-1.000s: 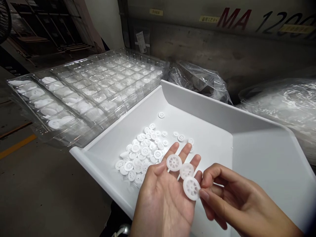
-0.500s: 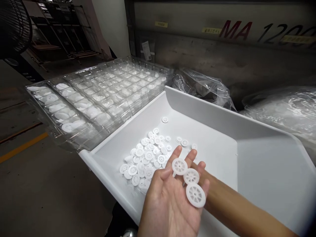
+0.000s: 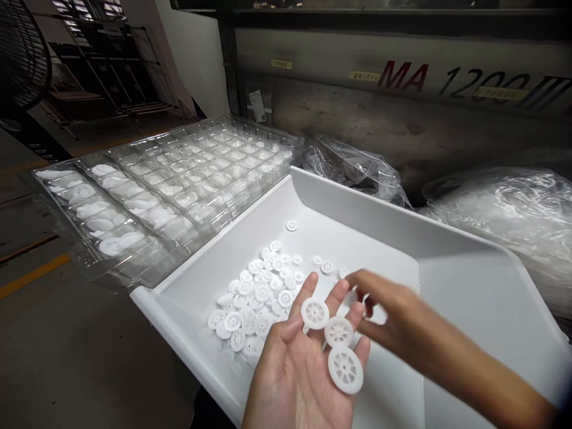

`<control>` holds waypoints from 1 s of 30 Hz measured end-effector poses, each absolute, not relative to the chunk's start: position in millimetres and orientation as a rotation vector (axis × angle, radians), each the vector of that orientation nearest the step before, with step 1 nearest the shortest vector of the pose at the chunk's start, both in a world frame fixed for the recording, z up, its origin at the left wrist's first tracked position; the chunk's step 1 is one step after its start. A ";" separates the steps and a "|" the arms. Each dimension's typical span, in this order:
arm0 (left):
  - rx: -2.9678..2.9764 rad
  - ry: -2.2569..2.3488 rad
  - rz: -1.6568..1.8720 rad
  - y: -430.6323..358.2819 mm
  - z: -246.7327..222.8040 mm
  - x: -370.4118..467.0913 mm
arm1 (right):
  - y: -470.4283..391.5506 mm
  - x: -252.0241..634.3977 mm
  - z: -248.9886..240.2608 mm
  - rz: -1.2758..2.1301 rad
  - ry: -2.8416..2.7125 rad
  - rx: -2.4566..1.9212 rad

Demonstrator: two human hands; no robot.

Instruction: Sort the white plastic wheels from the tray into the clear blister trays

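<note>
My left hand [image 3: 304, 369] is palm up over the grey-white bin [image 3: 357, 232], with three white spoked wheels [image 3: 345, 369] lying in a row across its fingers. Just beyond those fingers, my right hand [image 3: 384, 304] has its fingers curled in a pinch around a white piece that is partly hidden and blurred. Many small white wheels [image 3: 261, 292] are piled in the left part of the bin. A few others lie apart from the pile, one of them [image 3: 291, 226] near the far corner.
Left of the bin, stacked clear compartment trays [image 3: 196, 208] hold white pieces. Clear plastic bags [image 3: 504, 208] lie behind and to the right of the bin. A machine [image 3: 322, 53] marked MA 1200 stands behind. A black fan [image 3: 22, 59] is at the upper left.
My right hand has come up from behind my left hand, now in view with a white piece at its fingers. The camera view has shifted slightly; the three wheels still lie on my left hand.
</note>
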State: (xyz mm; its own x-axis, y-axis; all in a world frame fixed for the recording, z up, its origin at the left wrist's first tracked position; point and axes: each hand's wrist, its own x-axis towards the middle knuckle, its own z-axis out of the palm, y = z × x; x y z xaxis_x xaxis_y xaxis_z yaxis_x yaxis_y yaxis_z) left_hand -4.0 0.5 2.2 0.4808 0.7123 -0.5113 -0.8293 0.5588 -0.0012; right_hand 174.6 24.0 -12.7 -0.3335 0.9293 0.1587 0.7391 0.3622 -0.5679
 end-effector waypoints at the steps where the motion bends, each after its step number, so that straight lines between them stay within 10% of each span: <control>1: -0.261 0.486 0.941 0.0 1.6 -4.1 | 28.0 180.7 -4.5 0.525 -2.145 -1.457; 19: -0.217 0.362 0.868 -4.5 -0.2 3.4 | 7.4 183.3 13.1 -0.113 -2.546 -0.961; 30: -0.175 0.359 0.866 -3.8 -8.3 5.0 | 5.8 178.5 12.9 0.528 -2.297 -1.111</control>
